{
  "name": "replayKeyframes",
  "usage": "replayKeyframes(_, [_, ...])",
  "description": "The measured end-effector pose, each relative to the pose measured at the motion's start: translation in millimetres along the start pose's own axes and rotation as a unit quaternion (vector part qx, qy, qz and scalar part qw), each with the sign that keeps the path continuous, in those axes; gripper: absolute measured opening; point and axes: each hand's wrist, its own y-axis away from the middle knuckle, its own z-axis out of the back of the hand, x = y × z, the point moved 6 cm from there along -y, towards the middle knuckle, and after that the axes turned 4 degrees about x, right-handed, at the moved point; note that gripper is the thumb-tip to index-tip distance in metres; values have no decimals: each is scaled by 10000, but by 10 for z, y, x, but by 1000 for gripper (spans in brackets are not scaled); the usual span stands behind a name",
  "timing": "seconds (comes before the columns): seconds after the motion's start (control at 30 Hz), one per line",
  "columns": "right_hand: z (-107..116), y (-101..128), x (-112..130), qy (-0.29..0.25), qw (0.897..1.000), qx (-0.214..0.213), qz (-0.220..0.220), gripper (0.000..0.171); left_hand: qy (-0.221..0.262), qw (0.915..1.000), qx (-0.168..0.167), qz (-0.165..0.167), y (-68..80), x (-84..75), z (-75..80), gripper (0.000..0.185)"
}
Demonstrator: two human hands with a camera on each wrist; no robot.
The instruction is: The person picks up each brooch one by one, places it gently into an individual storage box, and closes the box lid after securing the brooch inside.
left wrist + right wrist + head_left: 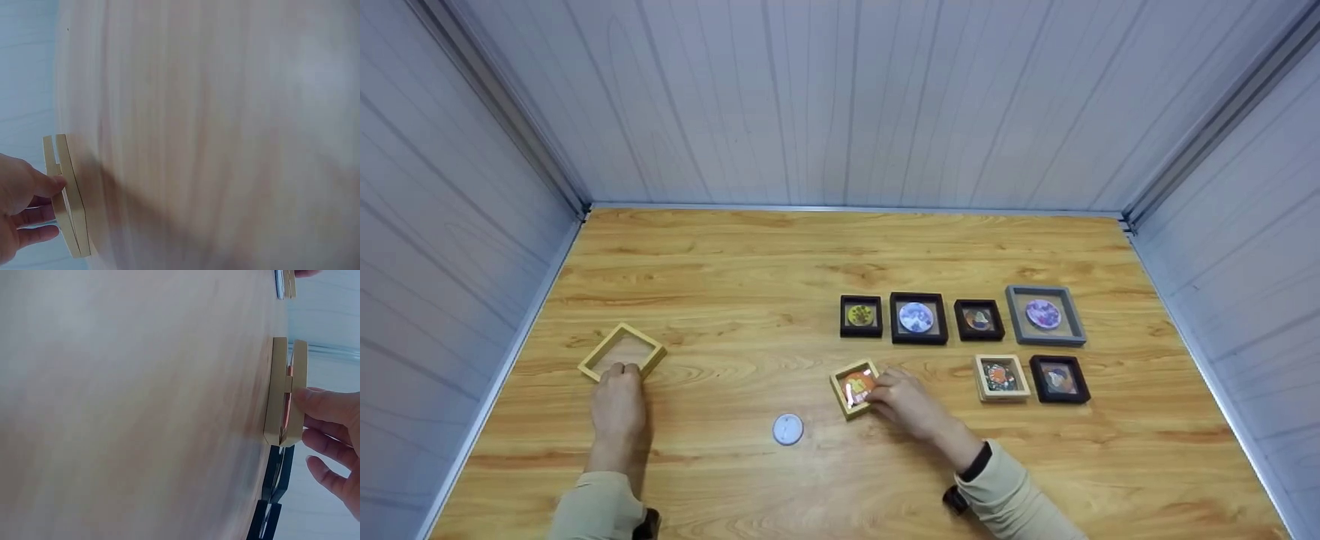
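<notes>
No writing is readable. On the wooden table (735, 255), between grey panel walls (840, 97), the left hand (617, 397) pinches an empty frame (622, 351); the right hand (906, 401) pinches an orange-badge frame (855, 388), right of it.

no legible text, no labels, brands or nos. on frames, discs, table
</notes>
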Motion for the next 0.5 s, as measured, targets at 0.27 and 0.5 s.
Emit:
replayKeyframes(0.27, [50, 119, -69, -50, 9996, -219, -175, 9, 209, 9998, 59, 13, 16, -179, -67, 6])
replayKeyframes(0.5, [111, 218, -140, 41, 9988, -439, -192, 9, 282, 9995, 87, -100, 10, -401, -121, 7])
